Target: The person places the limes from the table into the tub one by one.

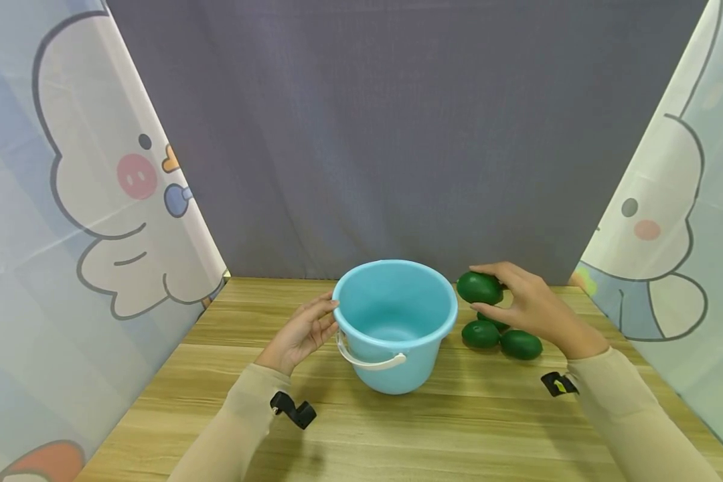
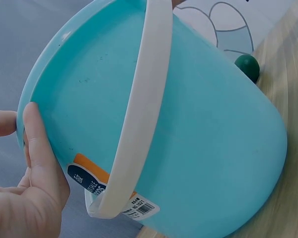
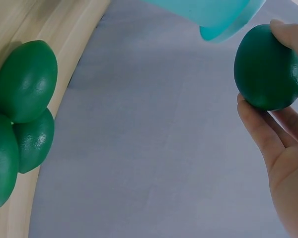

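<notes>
The light-blue bucket (image 1: 400, 376) could tip if my left hand (image 1: 304, 333), thumb and fingers pinching its rim, pulled; the green fruit (image 1: 478, 288), gripped between my right hand's (image 1: 527, 304) spread thumb and fingers beside that rim, could slip, being smooth, or knock the rim in its way; grey curtain (image 1: 385, 134) behind, wooden table (image 1: 428, 435) beneath; white handle (image 1: 373, 365) hanging nearside; three loose fruits (image 1: 521, 345) below my right hand might roll if brushed.

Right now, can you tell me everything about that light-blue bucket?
The light-blue bucket looks plastic and smooth, tapering down from its rim, with a lowered white handle crossing a printed label. It stands upright on the wood-grain table, its inside bottom showing, while the left hand pinches its rim.
</notes>
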The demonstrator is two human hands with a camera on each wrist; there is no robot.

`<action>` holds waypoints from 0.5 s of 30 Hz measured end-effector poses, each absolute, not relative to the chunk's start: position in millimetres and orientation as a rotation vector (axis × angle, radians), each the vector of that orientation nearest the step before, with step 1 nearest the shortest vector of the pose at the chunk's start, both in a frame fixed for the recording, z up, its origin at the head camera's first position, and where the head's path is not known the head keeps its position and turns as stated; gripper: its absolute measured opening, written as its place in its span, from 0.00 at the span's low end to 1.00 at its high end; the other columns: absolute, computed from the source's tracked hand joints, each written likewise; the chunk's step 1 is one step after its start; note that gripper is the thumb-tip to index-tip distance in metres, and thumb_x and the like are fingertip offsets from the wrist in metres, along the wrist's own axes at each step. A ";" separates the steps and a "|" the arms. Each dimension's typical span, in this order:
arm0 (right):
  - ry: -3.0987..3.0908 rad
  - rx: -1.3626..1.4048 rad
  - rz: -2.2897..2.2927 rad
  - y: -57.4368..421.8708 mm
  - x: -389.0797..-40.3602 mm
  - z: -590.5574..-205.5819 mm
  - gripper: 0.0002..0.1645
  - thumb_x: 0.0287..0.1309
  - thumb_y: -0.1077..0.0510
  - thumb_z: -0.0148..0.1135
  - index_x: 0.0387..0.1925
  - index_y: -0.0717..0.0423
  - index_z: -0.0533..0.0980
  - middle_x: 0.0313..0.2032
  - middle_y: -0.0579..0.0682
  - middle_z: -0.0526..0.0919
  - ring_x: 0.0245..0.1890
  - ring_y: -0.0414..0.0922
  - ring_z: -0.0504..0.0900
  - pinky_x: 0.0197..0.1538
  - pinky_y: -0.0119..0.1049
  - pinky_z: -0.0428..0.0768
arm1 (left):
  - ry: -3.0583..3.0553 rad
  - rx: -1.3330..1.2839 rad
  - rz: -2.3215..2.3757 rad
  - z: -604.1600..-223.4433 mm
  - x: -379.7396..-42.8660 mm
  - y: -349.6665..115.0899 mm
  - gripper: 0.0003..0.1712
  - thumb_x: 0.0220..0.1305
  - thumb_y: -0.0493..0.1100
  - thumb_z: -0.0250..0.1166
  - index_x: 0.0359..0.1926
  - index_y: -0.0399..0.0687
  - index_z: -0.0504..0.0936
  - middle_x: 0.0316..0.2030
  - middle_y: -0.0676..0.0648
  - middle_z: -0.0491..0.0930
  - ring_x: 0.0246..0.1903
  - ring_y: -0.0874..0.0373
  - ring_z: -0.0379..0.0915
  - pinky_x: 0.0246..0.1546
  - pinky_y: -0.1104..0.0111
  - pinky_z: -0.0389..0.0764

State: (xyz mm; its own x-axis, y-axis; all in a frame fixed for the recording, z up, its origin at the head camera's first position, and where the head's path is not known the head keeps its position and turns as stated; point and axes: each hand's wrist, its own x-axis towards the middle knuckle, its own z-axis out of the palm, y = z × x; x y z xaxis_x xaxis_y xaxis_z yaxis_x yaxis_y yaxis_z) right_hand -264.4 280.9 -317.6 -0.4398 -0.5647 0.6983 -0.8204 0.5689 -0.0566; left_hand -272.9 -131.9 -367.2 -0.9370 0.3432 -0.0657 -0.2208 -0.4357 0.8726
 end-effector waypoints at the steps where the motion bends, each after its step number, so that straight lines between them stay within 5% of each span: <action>1: -2.162 1.102 0.517 280.0 -264.3 -317.1 0.38 0.61 0.35 0.64 0.61 0.58 0.76 0.50 0.48 0.81 0.43 0.37 0.79 0.41 0.22 0.78 | 1.437 0.172 2.405 -367.2 -272.8 -131.9 0.33 0.72 0.35 0.57 0.74 0.40 0.57 0.53 0.43 0.73 0.38 0.62 0.81 0.35 0.78 0.84; 15: -2.137 1.128 0.521 272.4 -264.8 -309.6 0.39 0.62 0.33 0.61 0.61 0.58 0.75 0.50 0.48 0.81 0.42 0.37 0.79 0.42 0.21 0.79 | 1.448 0.171 2.399 -366.8 -272.7 -131.8 0.34 0.72 0.35 0.58 0.74 0.40 0.57 0.54 0.43 0.72 0.40 0.61 0.81 0.36 0.78 0.84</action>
State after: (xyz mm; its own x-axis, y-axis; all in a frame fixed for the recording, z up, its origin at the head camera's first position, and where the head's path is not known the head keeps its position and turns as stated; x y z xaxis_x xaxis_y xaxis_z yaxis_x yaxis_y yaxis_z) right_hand -264.8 272.4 -309.6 -0.4122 -0.5730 0.7084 -0.8348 0.5490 -0.0416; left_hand -272.7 -131.8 -366.8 -0.9374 0.3415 -0.0679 -0.2191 -0.4270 0.8773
